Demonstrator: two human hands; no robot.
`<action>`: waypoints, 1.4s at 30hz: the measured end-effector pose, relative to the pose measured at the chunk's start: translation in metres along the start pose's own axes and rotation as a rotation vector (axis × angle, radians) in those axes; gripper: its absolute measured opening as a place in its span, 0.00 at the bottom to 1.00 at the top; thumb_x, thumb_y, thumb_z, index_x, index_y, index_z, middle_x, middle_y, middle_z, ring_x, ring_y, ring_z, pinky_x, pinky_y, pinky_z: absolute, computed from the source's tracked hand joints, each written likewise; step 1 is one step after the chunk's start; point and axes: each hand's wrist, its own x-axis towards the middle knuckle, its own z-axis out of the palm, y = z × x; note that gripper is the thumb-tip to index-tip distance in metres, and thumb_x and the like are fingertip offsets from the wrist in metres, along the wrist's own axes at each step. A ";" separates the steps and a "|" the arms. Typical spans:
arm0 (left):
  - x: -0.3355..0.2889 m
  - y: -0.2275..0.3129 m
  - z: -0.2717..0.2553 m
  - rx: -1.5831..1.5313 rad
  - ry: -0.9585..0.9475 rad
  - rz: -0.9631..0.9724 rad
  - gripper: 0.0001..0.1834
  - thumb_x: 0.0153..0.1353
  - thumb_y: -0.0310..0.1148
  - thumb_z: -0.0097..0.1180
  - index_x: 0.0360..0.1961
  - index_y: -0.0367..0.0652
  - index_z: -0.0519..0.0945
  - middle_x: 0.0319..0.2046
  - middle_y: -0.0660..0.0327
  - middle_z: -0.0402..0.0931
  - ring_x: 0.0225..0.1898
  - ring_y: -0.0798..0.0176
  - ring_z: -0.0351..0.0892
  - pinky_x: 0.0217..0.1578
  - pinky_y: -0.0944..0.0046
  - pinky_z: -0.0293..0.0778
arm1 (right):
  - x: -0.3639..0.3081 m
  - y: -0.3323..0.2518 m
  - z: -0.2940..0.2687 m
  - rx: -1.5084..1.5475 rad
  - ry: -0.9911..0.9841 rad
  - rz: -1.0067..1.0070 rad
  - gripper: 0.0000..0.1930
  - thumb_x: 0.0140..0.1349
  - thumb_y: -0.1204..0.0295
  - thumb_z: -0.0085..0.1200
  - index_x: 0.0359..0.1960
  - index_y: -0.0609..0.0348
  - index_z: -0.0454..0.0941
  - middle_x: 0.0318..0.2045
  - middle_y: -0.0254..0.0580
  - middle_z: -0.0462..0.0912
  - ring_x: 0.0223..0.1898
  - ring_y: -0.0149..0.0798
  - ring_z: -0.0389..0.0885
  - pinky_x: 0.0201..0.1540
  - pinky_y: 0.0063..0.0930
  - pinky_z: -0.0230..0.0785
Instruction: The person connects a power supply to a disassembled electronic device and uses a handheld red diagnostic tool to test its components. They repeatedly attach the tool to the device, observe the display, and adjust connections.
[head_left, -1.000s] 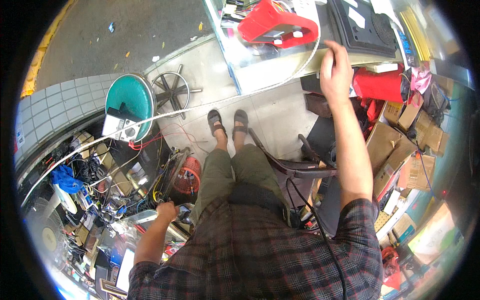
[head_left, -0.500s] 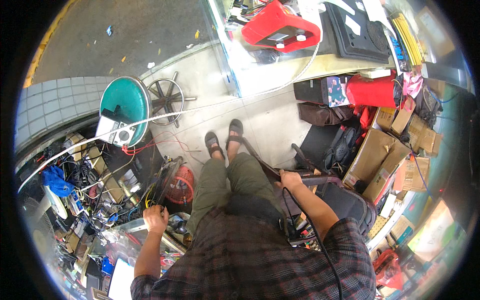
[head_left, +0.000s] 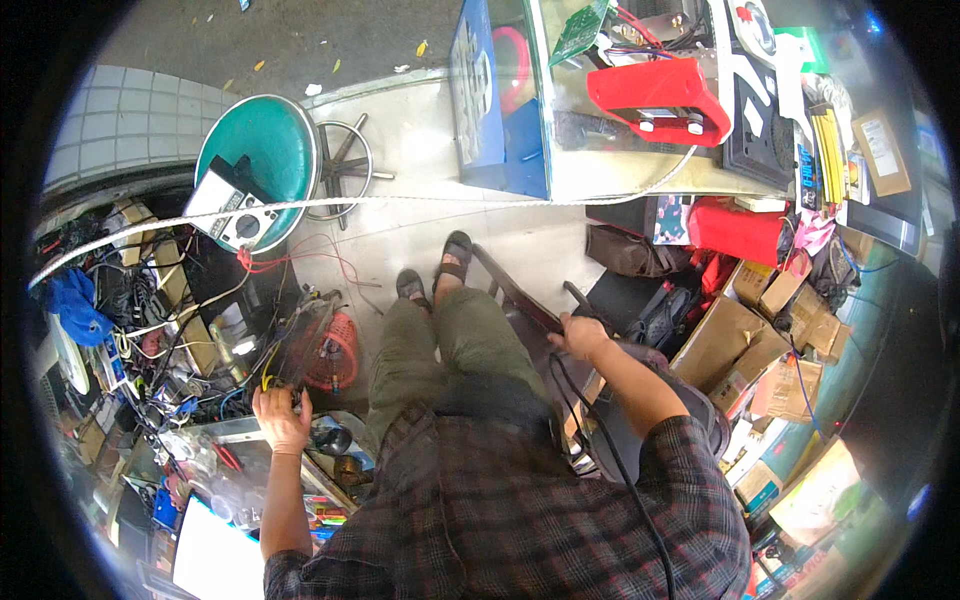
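My right hand (head_left: pixel 582 337) is closed round the dark brown armrest (head_left: pixel 528 303) of a chair on my right. A black cable (head_left: pixel 612 458) runs down beside that forearm. My left hand (head_left: pixel 281 420) is at the edge of a cluttered glass-topped counter (head_left: pixel 232 432), its fingers curled. A small dark thing shows at its fingertips, too hidden to name. Just beyond it are yellow wires and a red plastic basket (head_left: pixel 333 350). My legs, in green trousers, are between the two hands.
A green round stool (head_left: pixel 262 150) bears a white multimeter (head_left: pixel 232 212). A white rope-like cord (head_left: pixel 420 200) crosses ahead at stool height. A glass counter with a red device (head_left: pixel 660 98) stands far right. Cardboard boxes (head_left: pixel 728 325) pile up at right; tangled cables (head_left: pixel 130 300) lie at left.
The whole view has shifted a little. My left hand has moved slightly left along the counter edge. My right hand remains on the armrest.
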 end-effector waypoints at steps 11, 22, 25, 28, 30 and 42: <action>-0.013 -0.005 0.016 0.146 0.025 -0.302 0.13 0.68 0.42 0.66 0.42 0.42 0.85 0.34 0.53 0.82 0.41 0.46 0.80 0.51 0.46 0.72 | 0.017 0.005 -0.014 -0.122 0.136 -0.083 0.30 0.75 0.44 0.54 0.49 0.66 0.78 0.40 0.62 0.89 0.44 0.62 0.90 0.50 0.52 0.81; -0.018 -0.010 0.032 0.197 0.247 -0.411 0.20 0.74 0.40 0.62 0.26 0.39 0.76 0.25 0.48 0.73 0.35 0.40 0.73 0.43 0.44 0.69 | 0.041 0.024 -0.011 0.072 0.182 -0.161 0.27 0.81 0.54 0.42 0.45 0.71 0.83 0.41 0.70 0.87 0.47 0.70 0.86 0.56 0.57 0.78; -0.018 -0.009 0.033 0.177 0.296 -0.418 0.20 0.73 0.38 0.63 0.25 0.38 0.77 0.23 0.49 0.74 0.33 0.42 0.73 0.44 0.45 0.69 | 0.061 0.034 -0.006 0.035 0.032 -0.193 0.32 0.81 0.53 0.34 0.51 0.72 0.83 0.53 0.72 0.84 0.58 0.68 0.82 0.67 0.54 0.71; -0.020 -0.008 0.035 0.178 0.338 -0.415 0.21 0.73 0.39 0.64 0.24 0.38 0.77 0.24 0.50 0.76 0.32 0.42 0.74 0.43 0.46 0.69 | 0.072 0.040 -0.002 -0.014 0.014 -0.286 0.32 0.81 0.53 0.33 0.53 0.72 0.83 0.55 0.70 0.84 0.60 0.67 0.82 0.68 0.53 0.71; -0.019 -0.010 0.037 0.158 0.305 -0.421 0.22 0.74 0.41 0.63 0.25 0.37 0.78 0.24 0.49 0.78 0.32 0.42 0.76 0.43 0.46 0.70 | 0.067 0.044 -0.002 -0.041 0.039 -0.298 0.33 0.81 0.52 0.33 0.54 0.72 0.83 0.55 0.70 0.84 0.60 0.66 0.82 0.69 0.52 0.70; 0.014 0.051 0.000 0.299 0.096 -0.414 0.24 0.66 0.50 0.67 0.47 0.37 0.86 0.45 0.42 0.88 0.50 0.39 0.87 0.51 0.42 0.79 | 0.006 0.021 -0.050 -0.111 0.663 -0.555 0.24 0.77 0.53 0.44 0.41 0.62 0.85 0.38 0.61 0.88 0.44 0.64 0.87 0.50 0.59 0.79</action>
